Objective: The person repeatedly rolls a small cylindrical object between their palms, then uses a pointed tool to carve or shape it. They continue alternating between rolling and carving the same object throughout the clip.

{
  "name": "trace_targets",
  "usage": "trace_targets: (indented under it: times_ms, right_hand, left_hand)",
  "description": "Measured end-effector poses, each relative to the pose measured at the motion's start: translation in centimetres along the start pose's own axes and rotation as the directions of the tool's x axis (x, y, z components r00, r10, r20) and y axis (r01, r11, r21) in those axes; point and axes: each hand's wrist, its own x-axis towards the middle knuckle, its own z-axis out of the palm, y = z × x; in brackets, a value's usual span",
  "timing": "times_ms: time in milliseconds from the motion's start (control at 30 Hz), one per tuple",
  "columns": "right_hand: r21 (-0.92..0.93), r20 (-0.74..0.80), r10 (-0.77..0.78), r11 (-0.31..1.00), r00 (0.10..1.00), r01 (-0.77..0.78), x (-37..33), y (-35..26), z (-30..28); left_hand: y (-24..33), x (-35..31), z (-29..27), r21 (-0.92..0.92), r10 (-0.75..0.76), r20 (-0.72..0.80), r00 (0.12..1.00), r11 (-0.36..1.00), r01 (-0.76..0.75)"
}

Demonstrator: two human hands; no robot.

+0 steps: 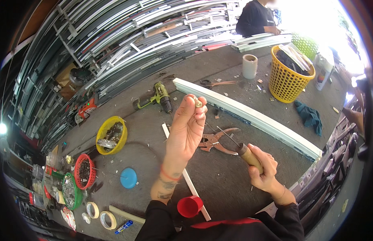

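Note:
My left hand (185, 128) is raised over the middle of the table, closed in a pinch. Between its thumb and fingertips sits a small pale-yellow piece (198, 103), too small to name surely. In my right hand (265, 170) is an awl-like tool (249, 157) with a round wooden handle and a thin metal shaft pointing up and left. Behind the shaft lie copper-coloured pliers (211, 142) with spread handles. A long white profile bar (250, 112) runs slantwise beyond both hands. One thinner white strip (192, 188) passes beneath my left forearm.
A green cordless drill (159, 97) lies left of the bar. Yellow (124, 140), red (92, 176) and green (74, 188) baskets hold small parts. Nearer are tape rolls (108, 220) and a red cup (190, 206). A tall yellow basket (289, 82) and another person (254, 20) are farther right.

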Motion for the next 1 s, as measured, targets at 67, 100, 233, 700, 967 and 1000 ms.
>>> trace_targets:
  times_ms: [67, 100, 233, 700, 967, 1000]
  right_hand:
    - [-0.082, -0.025, -0.047, 0.996, 0.999, 0.045, 0.2, 0.2, -0.3]
    - [-0.11, -0.038, -0.075, 0.991, 0.996, 0.07, 0.3, 0.3, -0.4]
    - [-0.159, -0.071, -0.107, 0.983, 0.992, 0.094, 0.7, 0.5, -1.1]
    - [-0.071, -0.014, -0.048, 0.996, 0.999, 0.047, 0.4, 0.9, -1.1]
    - [-0.053, 0.001, 0.019, 0.998, 1.0, -0.019, 0.5, 0.5, -1.1]
    - [-0.062, 0.002, 0.021, 0.998, 1.0, -0.021, 0.5, 0.4, -1.1]
  left_hand:
    - [-0.4, 0.0, 0.1, -0.002, -0.018, -0.002, 1.0, 1.0, 0.018]
    - [-0.7, -0.2, 0.2, 0.017, -0.016, -0.031, 0.999, 1.0, 0.017]
    - [-1.5, -0.2, 0.1, 0.041, -0.036, -0.027, 0.999, 0.998, 0.037]
    - [-2.8, 0.0, -0.2, 0.221, -0.02, -0.012, 1.0, 0.975, 0.022]
    - [-2.8, -0.1, 0.0, 0.358, 0.046, -0.011, 0.999, 0.933, -0.039]
    - [-2.8, 0.0, 0.0, 0.359, 0.053, 0.006, 0.999, 0.932, -0.051]
